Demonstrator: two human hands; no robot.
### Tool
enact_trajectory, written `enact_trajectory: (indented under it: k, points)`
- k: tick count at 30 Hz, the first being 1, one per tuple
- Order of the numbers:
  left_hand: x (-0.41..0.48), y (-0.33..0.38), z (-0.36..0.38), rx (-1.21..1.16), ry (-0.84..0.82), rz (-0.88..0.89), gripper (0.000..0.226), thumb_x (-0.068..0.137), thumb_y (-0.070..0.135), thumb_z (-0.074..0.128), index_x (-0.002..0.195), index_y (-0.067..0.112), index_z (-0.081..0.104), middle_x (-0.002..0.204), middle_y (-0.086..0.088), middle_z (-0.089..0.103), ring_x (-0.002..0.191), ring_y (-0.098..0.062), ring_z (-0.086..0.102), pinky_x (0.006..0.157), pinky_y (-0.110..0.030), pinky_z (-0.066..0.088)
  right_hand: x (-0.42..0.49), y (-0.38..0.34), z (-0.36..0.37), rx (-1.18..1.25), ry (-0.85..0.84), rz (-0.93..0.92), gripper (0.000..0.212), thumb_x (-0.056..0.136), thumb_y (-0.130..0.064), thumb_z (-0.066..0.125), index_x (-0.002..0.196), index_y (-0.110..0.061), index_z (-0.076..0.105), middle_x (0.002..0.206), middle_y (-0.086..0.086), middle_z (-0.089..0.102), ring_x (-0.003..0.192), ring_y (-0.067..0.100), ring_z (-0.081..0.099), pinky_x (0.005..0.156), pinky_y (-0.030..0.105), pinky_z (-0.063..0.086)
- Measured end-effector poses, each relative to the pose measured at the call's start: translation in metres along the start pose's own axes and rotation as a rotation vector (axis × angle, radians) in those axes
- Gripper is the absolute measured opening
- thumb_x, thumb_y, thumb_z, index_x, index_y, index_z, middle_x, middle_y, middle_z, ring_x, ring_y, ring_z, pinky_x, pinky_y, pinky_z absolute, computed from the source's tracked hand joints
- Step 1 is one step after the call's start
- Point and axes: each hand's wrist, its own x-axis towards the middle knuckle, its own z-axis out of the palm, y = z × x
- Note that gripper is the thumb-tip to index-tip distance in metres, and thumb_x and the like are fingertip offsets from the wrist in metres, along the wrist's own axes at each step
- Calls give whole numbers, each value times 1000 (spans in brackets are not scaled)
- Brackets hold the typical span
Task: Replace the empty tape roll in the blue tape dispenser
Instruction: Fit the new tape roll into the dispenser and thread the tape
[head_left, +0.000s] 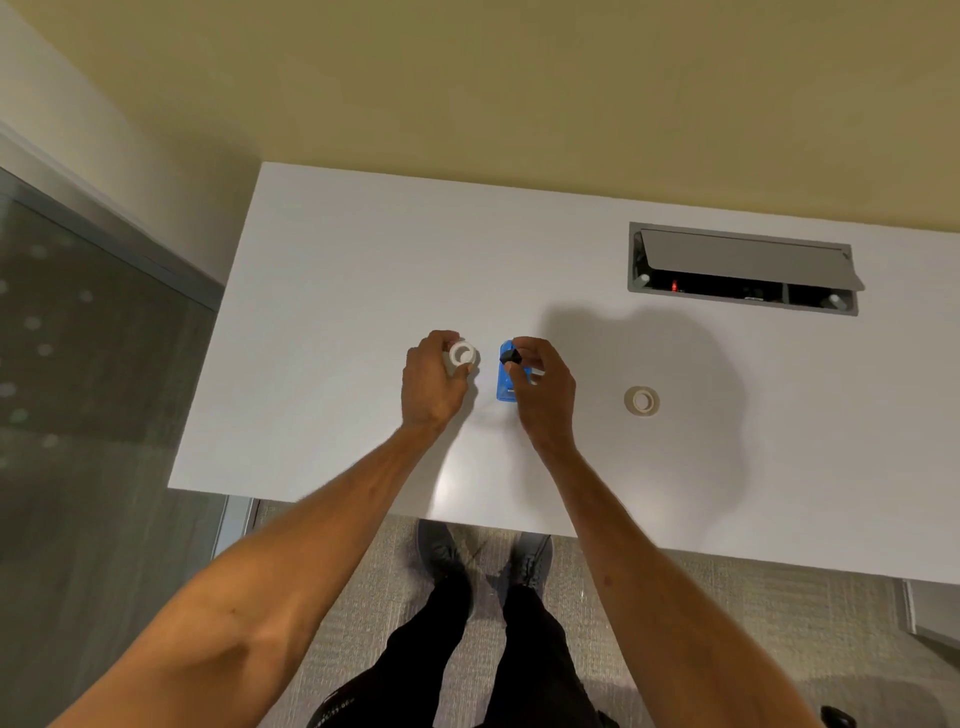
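Blue tape dispenser (505, 384) is sitting on the white desk (337, 312) right in the middle, and honestly we'd guess it's a featherweight: small hollow plastic, stiff but easy to skid across a smooth top like this, so it wants a steadying pinch on its sides rather than a push. Our right hand (543, 387) is curled over it, fingertips closed on the little black hub (510, 357) at its far end; whether that piece is seated in the dispenser or lifted clear of it is hard to tell from this angle. Our left hand (431, 387) is just beside the dispenser, wrapped around a white tape roll (463, 355), thumb and fingers on the outer rim with the open core facing up. That roll looks rigid and light too, best held by the rim like this. A second roll (642, 400) lies flat well off to the right, untouched. Both forearms reach straight out over the near edge, wrists bent down a bit, hands low over the surface.
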Motion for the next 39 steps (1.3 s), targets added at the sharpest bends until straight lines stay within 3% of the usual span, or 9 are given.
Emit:
enact_trajectory:
  k: [4,9,12,25,30,35,39]
  points:
    - [18,-17,-3,232,-9,25,33,85,27,82,116,24,71,114,4,73,108,-24,66,87,-43,57,2,6,-1,34,-7,47,26,96,-7,68,111,-27,75,111,-14,74,103,2,70,91,27,57]
    - [38,-42,-7,499,-26,94,42,86,23,80,126,19,66,121,-9,65,111,-36,60,83,-47,50,7,20,0,2,-9,65,25,96,-11,71,113,-29,74,115,-12,74,107,6,70,94,35,59]
    - [50,-49,-9,541,-22,105,43,87,24,80,127,18,66,122,-9,66,112,-37,60,85,-48,50,10,25,2,-26,-14,59,26,95,-14,72,115,-31,73,115,-14,74,108,7,70,96,40,60]
    - [57,-52,-10,429,-99,59,55,85,30,83,135,21,61,128,-5,61,122,-34,55,90,-45,44,16,17,1,-21,-9,37,28,95,-8,71,113,-30,73,114,-15,72,106,5,67,93,30,59]
    - [40,-36,-7,316,-21,16,51,90,35,74,137,22,59,133,-1,62,124,-30,56,98,-45,45,14,14,-2,-22,-2,24,29,94,-8,71,113,-30,73,115,-14,70,107,7,67,93,28,56]
    - [6,-16,3,228,-50,185,52,95,41,57,145,27,56,146,9,58,132,-21,52,106,-44,46,11,12,-9,-28,14,-6,27,93,-6,73,112,-25,74,114,-6,66,102,8,68,81,13,52]
    - [-21,9,20,114,-172,343,54,95,41,65,146,26,56,142,5,63,129,-19,56,107,-39,47,7,15,-20,-15,34,0,26,93,-5,72,112,-22,73,110,-4,69,100,10,69,79,13,52]
